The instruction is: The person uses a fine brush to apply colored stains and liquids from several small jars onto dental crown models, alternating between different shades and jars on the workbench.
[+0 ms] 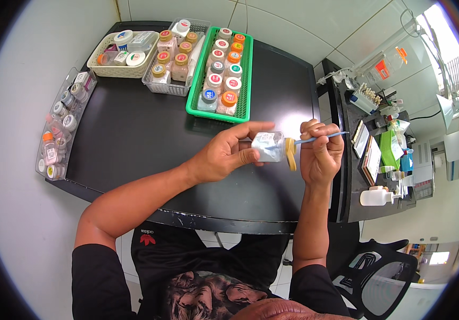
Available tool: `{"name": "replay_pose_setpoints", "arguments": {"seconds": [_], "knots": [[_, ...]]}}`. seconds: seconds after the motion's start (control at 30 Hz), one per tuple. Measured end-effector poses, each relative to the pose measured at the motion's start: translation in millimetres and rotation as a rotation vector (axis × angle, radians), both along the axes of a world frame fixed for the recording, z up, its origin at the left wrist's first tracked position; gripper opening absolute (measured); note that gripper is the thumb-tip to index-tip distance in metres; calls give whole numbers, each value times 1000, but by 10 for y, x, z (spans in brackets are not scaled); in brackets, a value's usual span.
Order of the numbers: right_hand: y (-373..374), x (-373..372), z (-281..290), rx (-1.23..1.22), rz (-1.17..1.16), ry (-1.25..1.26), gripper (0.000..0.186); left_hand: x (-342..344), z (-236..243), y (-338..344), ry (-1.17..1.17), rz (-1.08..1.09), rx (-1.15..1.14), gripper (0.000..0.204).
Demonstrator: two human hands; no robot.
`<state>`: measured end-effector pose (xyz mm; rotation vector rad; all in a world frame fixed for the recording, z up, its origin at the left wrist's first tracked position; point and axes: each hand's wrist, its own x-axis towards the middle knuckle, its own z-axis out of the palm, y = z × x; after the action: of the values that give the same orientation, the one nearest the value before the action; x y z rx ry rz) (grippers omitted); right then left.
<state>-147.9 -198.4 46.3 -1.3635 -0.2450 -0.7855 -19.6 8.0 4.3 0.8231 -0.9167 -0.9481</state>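
Bottle (268,147) and stick (305,141), one per hand (221,152)

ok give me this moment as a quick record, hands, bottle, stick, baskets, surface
left hand: holds small clear plastic bottle, lying sideways
right hand: grips thin blue stick
stick: appears to enter the bottle's mouth
cap: yellow plastic cap, open
beyond hands: green plastic basket, two rows of capped bottles
further left: grey plastic basket, cream plastic basket
surface: black table
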Motion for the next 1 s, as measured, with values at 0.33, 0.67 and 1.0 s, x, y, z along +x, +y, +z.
{"name": "replay_pose_setpoints", "arguments": {"seconds": [0.33,0.67,1.0], "knots": [[6,11,-74,43,20,-10,20,-20,24,1,115,-17,8,70],[16,23,-37,36,32,-15,20,-42,69,21,78,-30,48,64],[37,20,-29,68,-21,-24,19,-15,35,-2,167,15,-28,63]]}}
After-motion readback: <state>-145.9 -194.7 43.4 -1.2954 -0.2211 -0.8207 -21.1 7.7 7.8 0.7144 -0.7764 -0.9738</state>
